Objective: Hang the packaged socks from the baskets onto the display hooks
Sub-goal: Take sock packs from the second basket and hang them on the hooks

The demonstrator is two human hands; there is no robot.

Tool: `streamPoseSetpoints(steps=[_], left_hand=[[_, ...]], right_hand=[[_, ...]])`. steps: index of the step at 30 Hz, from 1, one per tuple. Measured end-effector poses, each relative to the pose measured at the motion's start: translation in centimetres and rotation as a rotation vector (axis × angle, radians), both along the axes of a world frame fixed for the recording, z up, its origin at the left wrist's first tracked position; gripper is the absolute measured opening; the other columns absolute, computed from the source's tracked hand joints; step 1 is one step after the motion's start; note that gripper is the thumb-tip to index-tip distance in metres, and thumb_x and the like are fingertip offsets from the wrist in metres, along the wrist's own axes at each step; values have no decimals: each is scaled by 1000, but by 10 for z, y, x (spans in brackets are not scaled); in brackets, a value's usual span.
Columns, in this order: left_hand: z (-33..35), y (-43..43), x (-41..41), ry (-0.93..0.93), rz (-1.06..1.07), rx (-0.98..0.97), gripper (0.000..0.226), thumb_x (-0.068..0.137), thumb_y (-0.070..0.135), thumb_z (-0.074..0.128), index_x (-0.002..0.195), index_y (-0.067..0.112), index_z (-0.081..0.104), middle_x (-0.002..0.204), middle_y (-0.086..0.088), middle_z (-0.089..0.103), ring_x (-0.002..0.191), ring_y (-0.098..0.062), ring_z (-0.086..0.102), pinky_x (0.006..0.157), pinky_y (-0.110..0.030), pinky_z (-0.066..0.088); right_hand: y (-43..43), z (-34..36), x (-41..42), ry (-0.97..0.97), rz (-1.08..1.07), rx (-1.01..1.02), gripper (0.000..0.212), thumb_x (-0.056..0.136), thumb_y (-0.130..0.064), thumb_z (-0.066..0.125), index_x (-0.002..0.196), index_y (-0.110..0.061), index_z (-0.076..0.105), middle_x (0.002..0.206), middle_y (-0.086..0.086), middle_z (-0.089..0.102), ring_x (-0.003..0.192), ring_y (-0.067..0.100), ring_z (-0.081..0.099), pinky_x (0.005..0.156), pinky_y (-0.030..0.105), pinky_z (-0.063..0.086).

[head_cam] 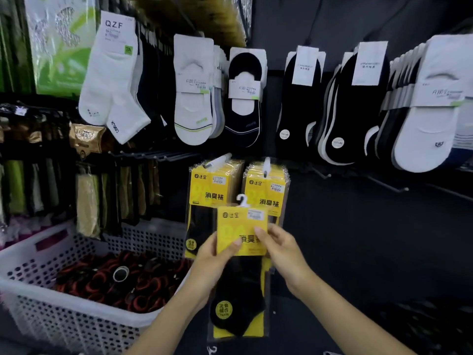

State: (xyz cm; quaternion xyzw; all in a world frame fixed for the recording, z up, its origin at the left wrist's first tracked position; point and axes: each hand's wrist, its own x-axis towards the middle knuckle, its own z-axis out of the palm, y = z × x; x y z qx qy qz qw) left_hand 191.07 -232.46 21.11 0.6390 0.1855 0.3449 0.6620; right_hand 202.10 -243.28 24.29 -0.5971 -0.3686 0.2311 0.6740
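A packaged pair of black socks with a yellow card (240, 226) and a white plastic hanger on top is held upright in front of me. My left hand (213, 262) pinches its left edge, thumb on the card's front. My right hand (281, 249) grips its right edge. Just behind it, two stacks of the same yellow packs (212, 190) (267, 188) hang on display hooks. A white perforated basket (51, 298) at lower left holds several black and red-orange sock bundles.
White and black low-cut socks (193, 98) hang in rows on the dark wall above. Bare hooks (384, 184) stick out to the right of the yellow packs. Darker packaged goods (87, 201) hang at left behind the basket.
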Motion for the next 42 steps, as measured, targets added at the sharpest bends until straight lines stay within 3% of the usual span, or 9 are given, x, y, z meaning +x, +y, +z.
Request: streamPoseSetpoints(steps=[3,6,11,15,19,23,26,30,42], left_hand=[[15,-8,16,-46,4,85,38,81,26,69,118,21,61,105,7,73,97,-4,68,79,-19,52],[24,-11,25,-95,-21,82,52,78,34,66,128,27,51,113,4,69,102,-3,65,87,-22,52],[33,-11,37,-64,0,87,38,92,34,56,129,32,51,120,8,64,111,-3,59,98,-27,45],[46,-8,45,-91,-8,71,20,91,30,58,111,33,56,101,18,67,85,13,63,66,-5,48],[48,-11,41,-117,-45,147,19,92,26,57,107,21,67,100,6,75,87,1,69,65,-7,49],[38,-14,29,-125,-116,257,27,86,31,58,109,20,66,101,8,74,93,-7,70,70,-13,52],[34,-19,21,-121,-151,318,26,87,31,57,109,20,66,103,6,74,95,-10,69,73,-17,53],[33,-28,12,-122,-201,343,27,88,30,56,111,21,65,106,2,73,97,-13,69,75,-19,54],[41,-37,0,-150,-262,212,26,86,38,58,109,32,68,110,1,72,100,-16,69,77,-20,54]], right_hand=[[-7,5,4,-13,-128,101,13,94,-21,56,103,-17,66,94,-3,75,85,4,71,64,13,53],[-12,16,16,-17,-217,137,12,94,-21,55,102,-18,64,94,-3,74,82,3,71,63,14,53],[-7,30,33,-36,-272,109,10,95,-24,55,100,-21,64,92,-5,73,80,1,70,60,13,52],[-2,36,36,-20,-220,98,12,95,-21,56,101,-17,65,85,-6,75,77,1,71,58,12,52],[-13,41,33,-59,-92,61,16,91,-27,61,104,-22,66,94,-9,75,85,4,71,62,13,53],[-38,67,38,-283,-79,30,32,81,-45,59,104,-25,69,94,-10,74,87,2,69,68,11,52],[-53,82,37,-400,8,-57,24,82,-36,65,97,-20,74,88,-7,74,78,1,68,66,10,50],[-66,87,34,-512,56,-152,22,85,-32,67,83,-11,75,86,4,75,81,19,71,69,29,55],[-71,92,15,-374,62,-24,17,84,-26,68,75,-12,72,84,5,75,80,15,72,64,16,52]])
